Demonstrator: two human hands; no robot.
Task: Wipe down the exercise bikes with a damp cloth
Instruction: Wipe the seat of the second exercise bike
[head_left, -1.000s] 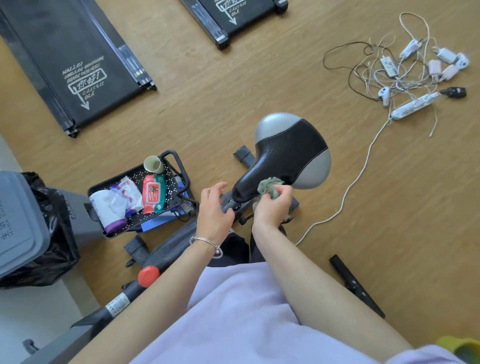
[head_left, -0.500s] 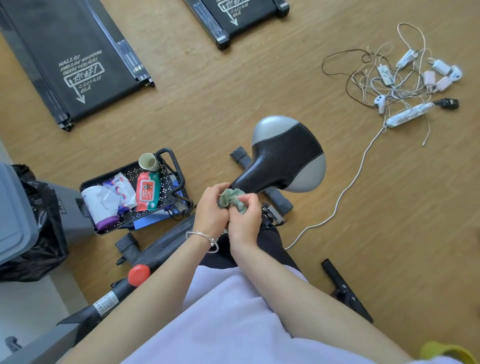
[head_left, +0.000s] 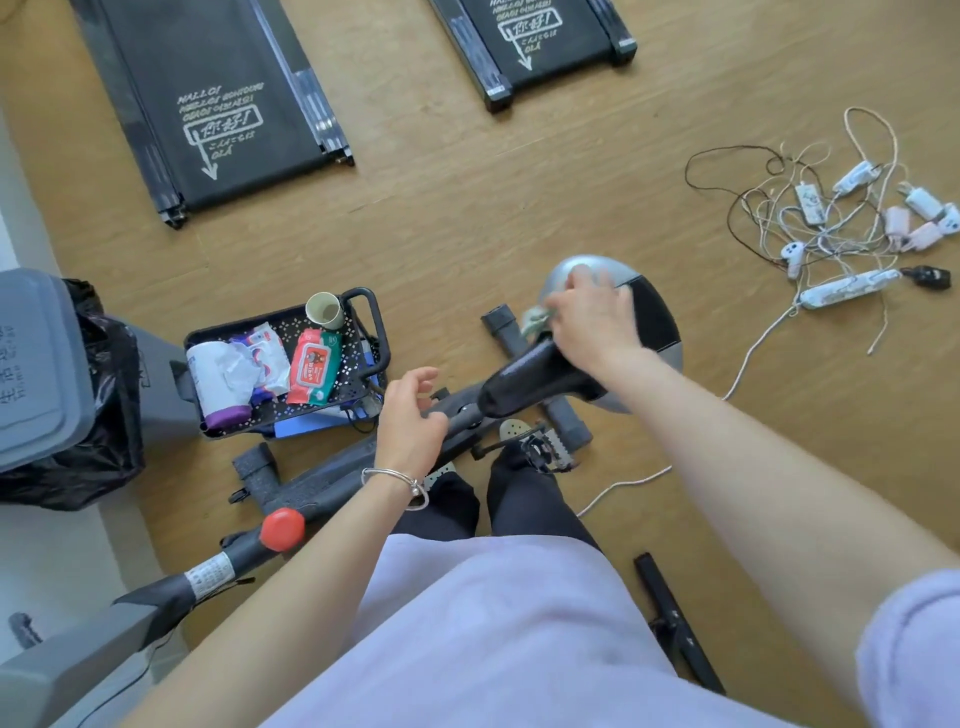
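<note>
- Right hand (head_left: 592, 322) holds the green cloth (head_left: 536, 318) against the bike seat (head_left: 524, 376); left hand (head_left: 410, 415) hangs loosely curled and empty, above the bike frame (head_left: 322, 483).
- Wooden floor (head_left: 467, 218) carries treadmills (head_left: 218, 104), a supply cart (head_left: 356, 358) and tangled cables (head_left: 831, 234).
- Half a second earlier, both hands gripped the cloth at the seat's nose.

Right hand (head_left: 592, 322) carried cloth (head_left: 537, 318) onto saddle (head_left: 522, 375) top; left hand (head_left: 410, 415) let go.

Tray cart (head_left: 358, 343) close left of saddle (head_left: 524, 379); cable tangle (head_left: 831, 234) well apart right; bare floor (head_left: 467, 218) beyond.
</note>
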